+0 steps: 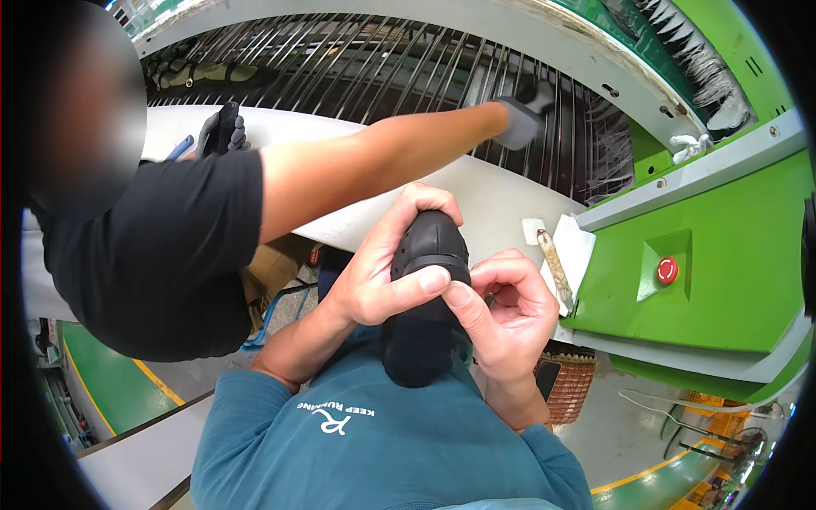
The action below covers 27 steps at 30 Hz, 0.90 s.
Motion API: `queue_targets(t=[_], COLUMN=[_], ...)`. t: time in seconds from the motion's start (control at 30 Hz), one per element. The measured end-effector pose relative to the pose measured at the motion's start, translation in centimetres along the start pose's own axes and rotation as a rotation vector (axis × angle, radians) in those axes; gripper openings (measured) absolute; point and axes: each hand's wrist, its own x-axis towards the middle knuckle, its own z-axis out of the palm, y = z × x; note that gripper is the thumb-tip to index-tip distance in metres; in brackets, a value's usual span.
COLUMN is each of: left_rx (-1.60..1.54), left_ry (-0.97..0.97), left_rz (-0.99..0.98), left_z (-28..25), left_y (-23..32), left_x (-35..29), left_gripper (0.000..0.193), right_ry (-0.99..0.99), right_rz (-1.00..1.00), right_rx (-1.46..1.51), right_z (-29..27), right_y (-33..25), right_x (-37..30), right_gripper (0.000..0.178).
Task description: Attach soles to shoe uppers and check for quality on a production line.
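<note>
white lettering (333, 421) crosses a teal shirt (408, 455); the left hand (371, 272), thumb across the top, grasps a black shoe (418, 338) before the chest; the right hand (512, 321) curls at its edge, thumb bent; whether it pinches anything, i cannot tell.

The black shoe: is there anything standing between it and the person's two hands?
Nothing visible. The left hand holds the black shoe directly; the right hand has its thumb and finger at the shoe's edge. The co-worker's arm reaches across beyond them, not between.
</note>
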Motion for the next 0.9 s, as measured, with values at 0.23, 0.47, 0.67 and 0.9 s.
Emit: queue_targets(t=[0.23,0.47,0.67,0.9], left_rx=[-0.029,0.047,0.152,0.173], left_ry=[-0.01,-0.04,0.124,0.576], left_rz=[0.026,0.173,0.286,0.379], left_z=[-0.4,-1.2,-2.3,-3.4], left_y=[-0.1,0.1,0.2,-6.6], left_x=[0.3,1.1,3.2,4.1], left_gripper=[0.069,0.062,0.062,0.06], right_ry=[-0.05,-0.162,-0.203,-0.144], right_rz=[0.036,0.247,0.151,-0.108], right_rx=[0.105,0.408,0.276,-0.308], right_z=[0.0,-0.1,1.2,3.0], right_y=[0.4,0.0,-0.4,4.2], right_x=[0.8,2.7,6.1,10.5], right_gripper=[0.031,0.046,0.045,0.027])
